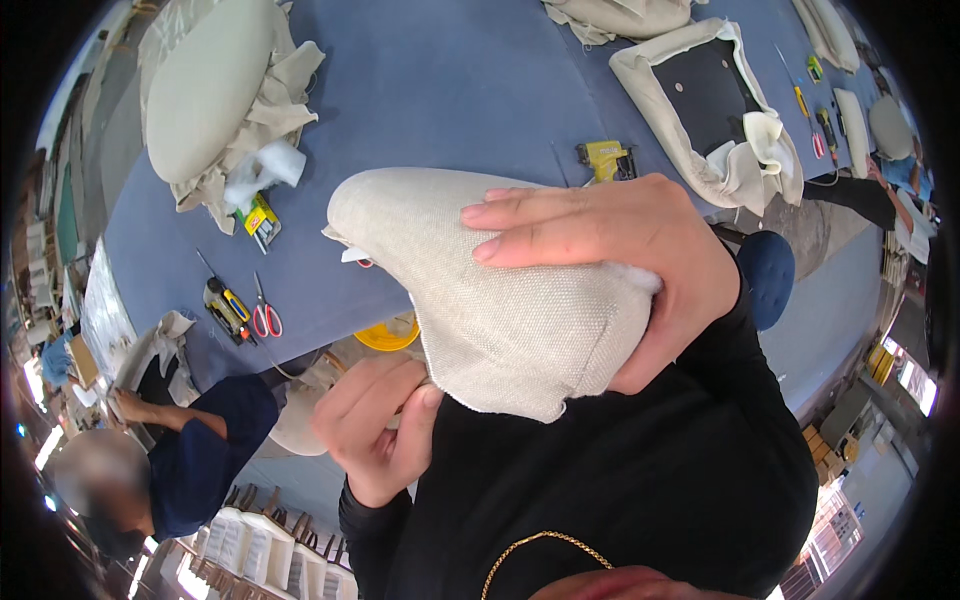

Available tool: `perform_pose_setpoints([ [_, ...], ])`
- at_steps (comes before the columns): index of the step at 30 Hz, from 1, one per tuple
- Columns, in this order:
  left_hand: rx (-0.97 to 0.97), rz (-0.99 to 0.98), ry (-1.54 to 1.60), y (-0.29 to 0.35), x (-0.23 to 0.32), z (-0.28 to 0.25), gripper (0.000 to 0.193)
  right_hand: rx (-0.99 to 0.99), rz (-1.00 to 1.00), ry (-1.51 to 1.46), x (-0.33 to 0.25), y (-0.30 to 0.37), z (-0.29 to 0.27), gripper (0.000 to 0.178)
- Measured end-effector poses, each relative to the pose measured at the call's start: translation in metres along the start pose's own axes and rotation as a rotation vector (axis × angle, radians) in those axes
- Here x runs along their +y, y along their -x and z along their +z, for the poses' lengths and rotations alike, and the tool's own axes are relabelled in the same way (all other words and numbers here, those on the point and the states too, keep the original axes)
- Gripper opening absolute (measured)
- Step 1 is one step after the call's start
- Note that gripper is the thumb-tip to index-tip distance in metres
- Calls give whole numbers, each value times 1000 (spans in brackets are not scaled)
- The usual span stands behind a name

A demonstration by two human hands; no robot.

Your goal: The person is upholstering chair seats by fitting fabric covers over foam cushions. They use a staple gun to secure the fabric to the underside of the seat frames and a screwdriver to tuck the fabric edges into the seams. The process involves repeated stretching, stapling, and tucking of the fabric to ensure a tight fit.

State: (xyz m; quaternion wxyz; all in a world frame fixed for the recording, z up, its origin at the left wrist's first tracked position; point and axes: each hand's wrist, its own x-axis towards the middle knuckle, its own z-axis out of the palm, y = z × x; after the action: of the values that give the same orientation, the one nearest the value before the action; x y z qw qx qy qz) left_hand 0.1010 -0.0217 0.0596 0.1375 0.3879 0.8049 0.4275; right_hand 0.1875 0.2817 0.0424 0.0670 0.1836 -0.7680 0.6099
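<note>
A padded piece covered in beige woven fabric (515,320) is held up in front of my chest, over the near edge of the blue table. My right hand (640,240) grips it from the right, with the fingers stretched over its upper face and the thumb underneath. White filling (640,277) pokes out beside that palm. At the lower left, my left hand (372,425) is closed in a pinch on the fabric's edge. The underside of the piece is hidden. Just beyond it, a yellow staple gun (606,160) lies on the table.
Left on the blue table (430,90) lie red-handled scissors (266,318), a screwdriver (235,302), a yellow-green box (259,222) and a beige pad (205,90). A padded frame (640,85) lies at right. A blue stool (766,280) stands right; a co-worker (205,450) works at lower left.
</note>
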Motion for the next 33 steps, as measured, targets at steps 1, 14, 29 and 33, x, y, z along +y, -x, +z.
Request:
perform_pose_setpoints([
  [1,-13,-32,65,1,-2,3,11,1,0,1,0,-2,2,87],
  [14,80,63,-55,5,-43,-2,13,-12,-156,4,7,1,-11,73],
  [29,160,38,-87,-4,-9,17,11,142,-357,-132,29,7,-2,69],
  [33,139,33,-110,-7,-7,11,12,138,-354,-153,27,8,-2,73],
])
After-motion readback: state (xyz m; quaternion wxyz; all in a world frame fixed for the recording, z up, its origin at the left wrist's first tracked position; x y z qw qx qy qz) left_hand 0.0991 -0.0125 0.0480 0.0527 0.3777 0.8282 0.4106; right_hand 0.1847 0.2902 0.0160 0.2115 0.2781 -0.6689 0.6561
